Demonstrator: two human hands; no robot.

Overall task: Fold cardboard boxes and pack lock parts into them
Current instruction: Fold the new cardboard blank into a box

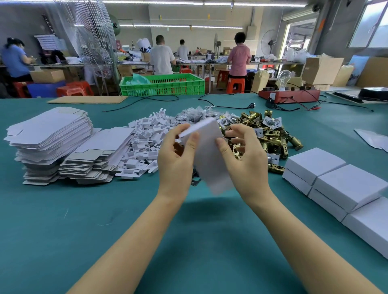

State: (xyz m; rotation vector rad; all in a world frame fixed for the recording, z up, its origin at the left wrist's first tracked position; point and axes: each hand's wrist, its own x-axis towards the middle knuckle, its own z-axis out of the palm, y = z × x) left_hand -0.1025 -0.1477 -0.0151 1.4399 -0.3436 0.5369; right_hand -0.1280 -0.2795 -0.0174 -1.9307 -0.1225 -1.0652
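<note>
White box [210,155] held above the green table [189,241], between both hands, tilted, top edge toward 11 o'clock. Left hand [178,159] grips its left side, thumb on the front face, fingers curled behind. Right hand [243,161] holds the right edge, thumb on the face. Brass lock parts [270,134] piled at 1 o'clock of the box. Flat blanks [52,142] stacked at 9 o'clock; finished boxes [344,184] at 3 o'clock.

Bright even light from ceiling tubes [159,2], window [371,27] glare upper right, soft shadow on table [63,220] beneath the fingers, blurred box [210,155] between them, wide-angle bending at edges.
</note>
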